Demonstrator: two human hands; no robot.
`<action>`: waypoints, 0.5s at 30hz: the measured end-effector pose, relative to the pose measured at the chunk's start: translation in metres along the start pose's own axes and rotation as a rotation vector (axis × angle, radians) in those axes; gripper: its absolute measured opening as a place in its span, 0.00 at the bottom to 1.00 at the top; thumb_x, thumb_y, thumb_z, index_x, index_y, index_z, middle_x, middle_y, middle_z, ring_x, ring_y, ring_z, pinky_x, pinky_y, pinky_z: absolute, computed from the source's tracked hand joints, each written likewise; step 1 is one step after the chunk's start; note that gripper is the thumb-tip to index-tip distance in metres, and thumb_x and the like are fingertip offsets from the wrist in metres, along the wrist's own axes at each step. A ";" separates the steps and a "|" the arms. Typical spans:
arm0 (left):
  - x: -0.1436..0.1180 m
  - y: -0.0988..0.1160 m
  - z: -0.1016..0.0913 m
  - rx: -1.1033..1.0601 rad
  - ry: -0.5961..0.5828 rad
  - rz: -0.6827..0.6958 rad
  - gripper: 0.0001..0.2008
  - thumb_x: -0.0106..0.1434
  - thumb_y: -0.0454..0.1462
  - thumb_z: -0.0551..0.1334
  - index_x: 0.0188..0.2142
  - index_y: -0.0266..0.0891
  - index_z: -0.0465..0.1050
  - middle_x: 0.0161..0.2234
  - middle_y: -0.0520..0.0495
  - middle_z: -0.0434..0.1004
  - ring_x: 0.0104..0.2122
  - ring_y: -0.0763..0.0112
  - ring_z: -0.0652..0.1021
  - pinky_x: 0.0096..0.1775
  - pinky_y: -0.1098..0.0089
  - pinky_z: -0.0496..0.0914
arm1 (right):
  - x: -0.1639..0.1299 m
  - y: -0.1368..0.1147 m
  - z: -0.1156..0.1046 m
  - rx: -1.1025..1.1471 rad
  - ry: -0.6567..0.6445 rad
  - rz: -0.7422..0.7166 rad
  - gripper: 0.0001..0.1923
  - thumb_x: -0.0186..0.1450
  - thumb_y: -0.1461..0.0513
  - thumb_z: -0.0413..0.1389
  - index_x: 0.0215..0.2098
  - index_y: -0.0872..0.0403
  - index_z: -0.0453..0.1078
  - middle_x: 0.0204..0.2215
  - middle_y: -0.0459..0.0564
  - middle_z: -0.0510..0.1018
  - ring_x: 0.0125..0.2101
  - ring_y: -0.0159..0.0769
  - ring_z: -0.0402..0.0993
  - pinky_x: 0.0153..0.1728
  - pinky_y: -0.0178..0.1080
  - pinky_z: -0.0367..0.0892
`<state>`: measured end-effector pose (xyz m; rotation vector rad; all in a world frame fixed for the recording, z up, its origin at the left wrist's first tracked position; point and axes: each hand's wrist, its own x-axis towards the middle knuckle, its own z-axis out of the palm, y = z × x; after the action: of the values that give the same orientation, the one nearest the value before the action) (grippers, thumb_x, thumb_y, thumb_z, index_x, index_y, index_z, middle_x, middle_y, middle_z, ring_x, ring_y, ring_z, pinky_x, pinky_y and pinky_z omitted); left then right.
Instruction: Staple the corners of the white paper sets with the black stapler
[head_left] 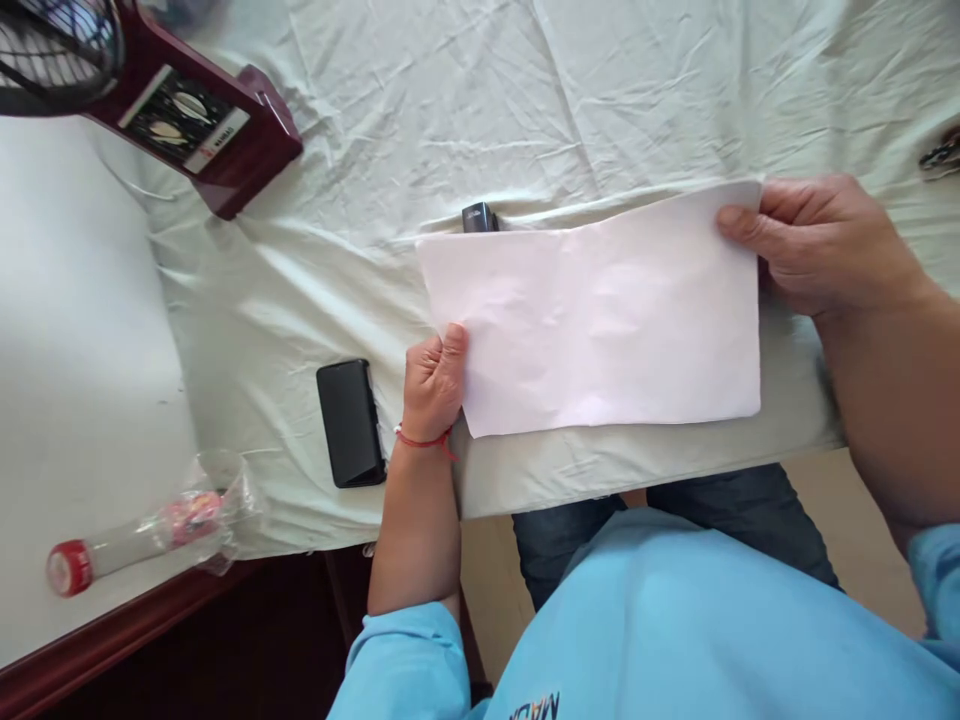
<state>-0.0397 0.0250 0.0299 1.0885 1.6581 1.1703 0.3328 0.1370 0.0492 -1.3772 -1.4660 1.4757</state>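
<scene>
A white sheet of paper (600, 330), slightly creased near its middle, is held wide above the cloth-covered table. My left hand (435, 385), with a red string on the wrist, grips the paper's left edge, thumb on top. At the upper right corner my right hand (817, 240) pinches the sheet between thumb and fingers. Behind the paper's top edge a small dark, shiny object (478, 217) sticks out; the rest of it is hidden. Left of my left hand lies a black smartphone (350, 423).
A dark red fan (217, 130) stands at the upper left. A clear tube with a red cap (70, 568), partly in plastic wrap, lies at the lower left. Pale wrinkled cloth (600, 100) covers the table. A small dark object (941, 155) sits at the right edge.
</scene>
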 end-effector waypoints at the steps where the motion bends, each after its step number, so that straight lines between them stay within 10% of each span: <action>1: 0.000 0.000 0.000 0.006 -0.013 -0.010 0.39 0.62 0.66 0.72 0.18 0.40 0.59 0.18 0.56 0.52 0.20 0.80 0.54 0.20 0.69 0.47 | 0.001 0.001 -0.002 -0.033 -0.003 0.004 0.25 0.65 0.44 0.60 0.45 0.56 0.73 0.36 0.48 0.76 0.32 0.25 0.73 0.32 0.29 0.70; 8: 0.008 0.003 0.005 -0.142 0.019 -0.017 0.23 0.63 0.58 0.76 0.40 0.41 0.83 0.18 0.60 0.62 0.15 0.81 0.60 0.17 0.73 0.52 | -0.001 -0.012 -0.019 -0.207 -0.169 0.124 0.24 0.65 0.43 0.59 0.34 0.58 0.72 0.26 0.49 0.72 0.23 0.24 0.66 0.22 0.28 0.59; 15: 0.009 0.000 0.007 -0.065 -0.019 0.032 0.28 0.64 0.60 0.74 0.48 0.41 0.80 0.17 0.61 0.66 0.13 0.81 0.64 0.17 0.74 0.56 | -0.004 -0.018 -0.017 -0.102 -0.084 0.303 0.24 0.62 0.44 0.62 0.38 0.58 0.73 0.30 0.54 0.75 0.22 0.31 0.71 0.20 0.32 0.64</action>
<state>-0.0357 0.0358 0.0270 1.0857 1.5820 1.2223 0.3460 0.1410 0.0704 -1.6770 -1.4484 1.6817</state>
